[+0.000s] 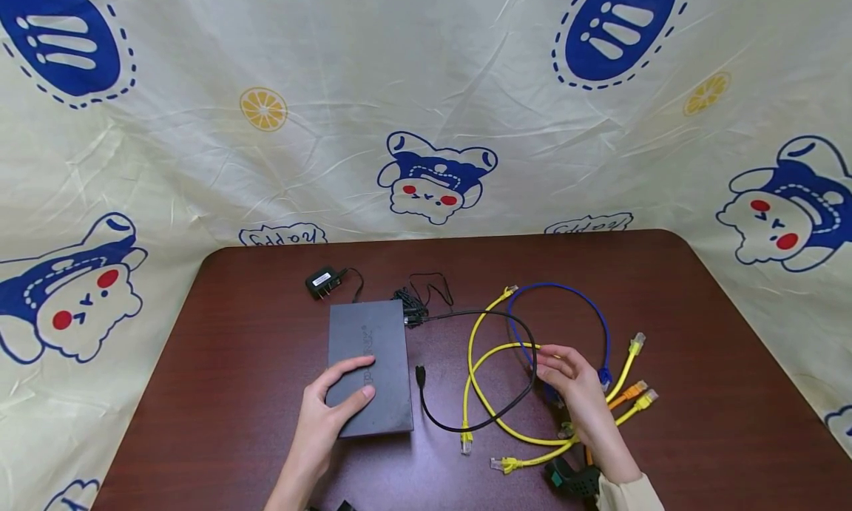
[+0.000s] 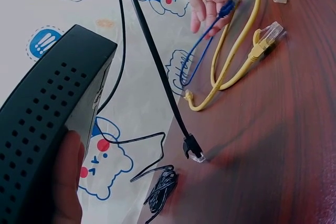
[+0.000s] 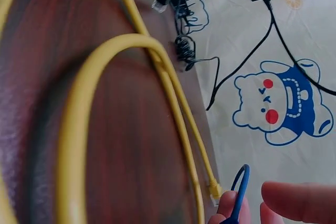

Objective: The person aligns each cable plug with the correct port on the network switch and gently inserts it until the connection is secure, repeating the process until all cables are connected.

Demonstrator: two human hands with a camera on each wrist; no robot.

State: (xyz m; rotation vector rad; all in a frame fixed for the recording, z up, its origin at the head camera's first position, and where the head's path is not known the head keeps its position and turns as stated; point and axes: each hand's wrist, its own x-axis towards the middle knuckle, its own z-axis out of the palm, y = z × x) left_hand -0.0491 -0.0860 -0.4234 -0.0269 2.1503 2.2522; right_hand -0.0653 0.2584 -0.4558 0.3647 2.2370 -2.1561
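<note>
My left hand (image 1: 326, 407) grips a dark grey network switch (image 1: 386, 415), thumb and one finger lying on its top and the other fingers hidden below. A black Ethernet cable (image 1: 479, 313) runs from its right side and curves round to a loose clear-tipped plug (image 2: 192, 148). Over the cables on the right, my right hand (image 1: 577, 389) extends its fingers, thumb apart from them in the right wrist view. Its fingertips are right by a yellow cable (image 1: 492, 352) and the black curve. A blue Ethernet cable (image 1: 586, 298) loops past the fingers, its plug (image 1: 604, 378) beside the hand.
A black power adapter (image 1: 324, 282) lies behind the switch, and a bundled thin black cord (image 1: 414, 308) sits at its back right corner. Several yellow plugs (image 1: 511, 464) and an orange plug (image 1: 635, 389) spread around the right hand. A printed cloth (image 1: 333, 171) hangs beyond the table.
</note>
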